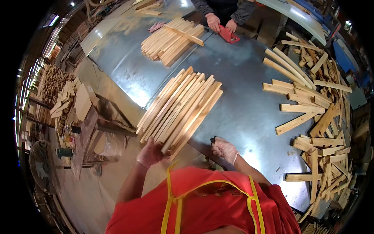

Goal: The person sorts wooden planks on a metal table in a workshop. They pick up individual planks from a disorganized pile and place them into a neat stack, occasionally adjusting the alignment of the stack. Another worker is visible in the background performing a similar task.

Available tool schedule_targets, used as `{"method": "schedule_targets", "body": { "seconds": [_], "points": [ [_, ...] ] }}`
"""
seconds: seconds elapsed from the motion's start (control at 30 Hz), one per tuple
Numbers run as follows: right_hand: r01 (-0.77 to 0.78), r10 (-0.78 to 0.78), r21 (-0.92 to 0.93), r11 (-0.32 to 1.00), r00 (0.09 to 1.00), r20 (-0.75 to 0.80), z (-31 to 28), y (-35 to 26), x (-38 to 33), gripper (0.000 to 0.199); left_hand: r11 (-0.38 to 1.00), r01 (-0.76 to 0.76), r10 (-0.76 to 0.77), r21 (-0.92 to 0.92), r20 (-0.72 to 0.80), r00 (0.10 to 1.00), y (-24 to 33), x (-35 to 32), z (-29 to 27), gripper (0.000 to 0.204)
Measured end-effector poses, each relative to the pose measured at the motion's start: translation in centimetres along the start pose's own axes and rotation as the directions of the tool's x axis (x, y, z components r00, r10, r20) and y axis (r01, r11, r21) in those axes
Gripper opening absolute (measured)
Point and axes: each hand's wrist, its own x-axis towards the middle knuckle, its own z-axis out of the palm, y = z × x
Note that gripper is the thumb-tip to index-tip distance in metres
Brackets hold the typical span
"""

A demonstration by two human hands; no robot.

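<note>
A bundle of pale wooden strips (pixel 181 107) lies side by side on the grey metal table, slanting from lower left to upper right. At its near end is my left hand (pixel 151 152), in a thin pale glove, gripping the strip ends; some of its fingers are hidden there. To the right of the bundle, close to the table's near edge, my right hand (pixel 225 150) is closed. A small dark thing (pixel 213 139) shows at its fingers, too small to name.
Across the metal table (pixel 245 113) stands a person whose gloved hands (pixel 213 22) are at a red tool (pixel 228 35). A second stack of strips (pixel 169 43) lies near them. Loose wood pieces (pixel 304 109) pile up on the right. A fan (pixel 41 165) stands at left.
</note>
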Motion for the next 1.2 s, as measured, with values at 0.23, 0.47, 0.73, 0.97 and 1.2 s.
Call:
{"method": "schedule_targets", "body": {
  "seconds": [0.23, 0.47, 0.73, 0.97, 1.2],
  "points": [
    [0.133, -0.278, -0.376, 0.917, 0.89, -0.363, 2.4, -5.4, -5.2, 0.067, 0.747, 0.082, 0.057, 0.659, -0.187, 0.981, -1.3, 10.0, 6.4, 0.018],
    [-0.317, -0.81, -0.942, 0.107, 0.522, -0.268, -0.1, -12.5, -8.3, 0.066, 0.246, -0.506, 0.301, 0.827, 0.431, 0.851, -0.6, 20.2, 10.5, 0.025],
    [-0.146, -0.681, -0.819, -0.555, 0.644, 0.347, 0.6, -9.0, -2.7, 0.039, 0.991, 0.092, -0.106, -0.1, -0.144, 0.984, 5.0, 34.6, 19.0, 0.028],
    [-0.125, -0.668, -0.844, -0.521, 0.675, 0.313, 1.6, -10.2, -0.8, 0.038, 0.994, 0.106, -0.11, -0.034, -0.184, 0.977, 8.1, 43.6, 21.2, 0.027],
    [-0.156, -0.691, -0.819, -0.553, 0.635, 0.346, 1.5, -10.1, -0.7, 0.037, 0.954, -0.037, -0.072, -0.297, -0.348, 0.935, 10.7, 55.1, 21.8, 0.026]
  ]
}}
